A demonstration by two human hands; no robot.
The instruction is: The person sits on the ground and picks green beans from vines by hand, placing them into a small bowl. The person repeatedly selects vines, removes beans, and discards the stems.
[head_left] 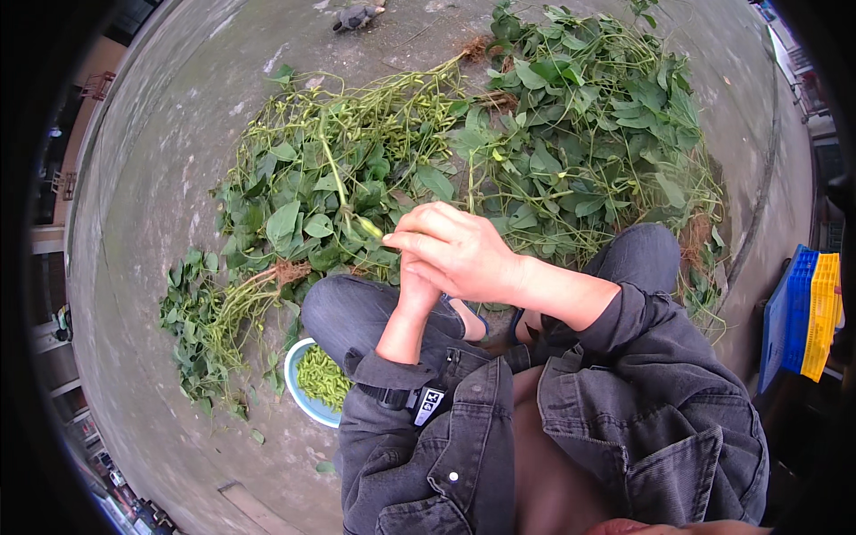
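In front of me, my right hand [456,250] is closed, its fingertips pinching a green soybean pod [370,228]. A thin bare stem [333,165] runs up and away from the pod, over the leafy plants. Beneath my right hand is my left hand [417,287]; its fingers are hidden behind the right, so what it holds does not show. Beyond the hands lies a heap of uprooted soybean plants [303,183], thick with pods and leaves. By my left knee, a light-blue-rimmed basin [292,379] contains loose green pods [323,377].
A second large leafy pile [615,116] spreads at the far right, with brown roots [695,239] near my right knee. A smaller bunch [201,312] lies left. Blue [788,312] and yellow crates [821,316] stand right. A grey bird-like shape [357,17] is at the far edge.
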